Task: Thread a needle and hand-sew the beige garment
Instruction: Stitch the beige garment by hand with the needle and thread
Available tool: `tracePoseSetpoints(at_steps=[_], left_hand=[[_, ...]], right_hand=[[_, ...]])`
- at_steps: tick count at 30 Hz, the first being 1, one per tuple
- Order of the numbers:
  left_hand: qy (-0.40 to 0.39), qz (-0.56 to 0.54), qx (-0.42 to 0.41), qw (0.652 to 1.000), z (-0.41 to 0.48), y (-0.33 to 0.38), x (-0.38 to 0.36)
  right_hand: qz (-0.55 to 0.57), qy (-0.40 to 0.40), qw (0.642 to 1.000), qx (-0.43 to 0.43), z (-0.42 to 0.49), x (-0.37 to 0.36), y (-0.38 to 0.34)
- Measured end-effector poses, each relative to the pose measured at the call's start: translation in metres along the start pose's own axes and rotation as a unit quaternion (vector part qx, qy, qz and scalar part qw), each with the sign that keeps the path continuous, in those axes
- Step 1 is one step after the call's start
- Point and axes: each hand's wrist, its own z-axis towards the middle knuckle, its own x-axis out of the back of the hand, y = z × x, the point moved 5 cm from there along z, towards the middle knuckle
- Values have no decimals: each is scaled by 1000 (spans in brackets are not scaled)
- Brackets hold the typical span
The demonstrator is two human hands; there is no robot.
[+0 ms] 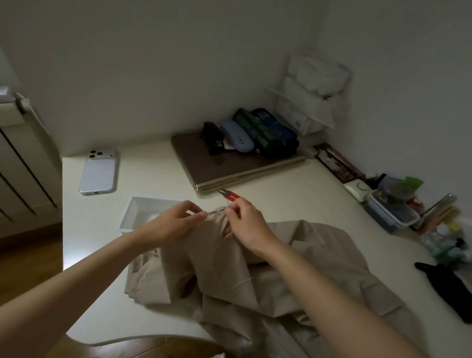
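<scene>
The beige garment point(274, 282) lies crumpled on the white table point(169, 168). My left hand point(174, 223) pinches a raised fold of the fabric at its far edge. My right hand point(247, 225) pinches the same fold just to the right, its fingers curled over the cloth. A pale thread point(240, 283) trails across the fabric below my right wrist. The needle itself is too small to make out. Red thread snips point(233, 197) lie just beyond my right hand.
A white tray point(139, 213) sits left of my left hand, a white phone point(98, 172) beyond it. A laptop point(230, 168) with cases on top stands at the back. Boxes and clutter point(392, 208) line the right side; a black cloth point(453, 292) lies there too.
</scene>
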Motion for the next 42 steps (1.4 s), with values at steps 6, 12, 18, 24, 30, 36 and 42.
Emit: tracePoseSetpoints(at_steps=[6, 12, 18, 24, 30, 36, 42], left_hand=[[-69, 12, 24, 997, -2, -15, -8], [-9, -29, -60, 998, -2, -3, -6], [26, -68, -53, 996, 0, 9, -11], [63, -76, -59, 993, 0, 14, -14], [87, -85, -72, 990, 3, 11, -11], [84, -87, -98, 988, 8, 10, -9], [92, -73, -113, 987, 7, 12, -7]], right_hand=[[-55, 51, 995, 72, -9, 27, 3], [-63, 91, 991, 71, -16, 41, 13], [-75, 107, 989, 65, -19, 44, 24], [-50, 97, 993, 51, -23, 41, 29], [-130, 204, 968, 72, -29, 50, 21], [-105, 111, 979, 136, -34, 31, 7], [-142, 84, 974, 158, -36, 23, 5]])
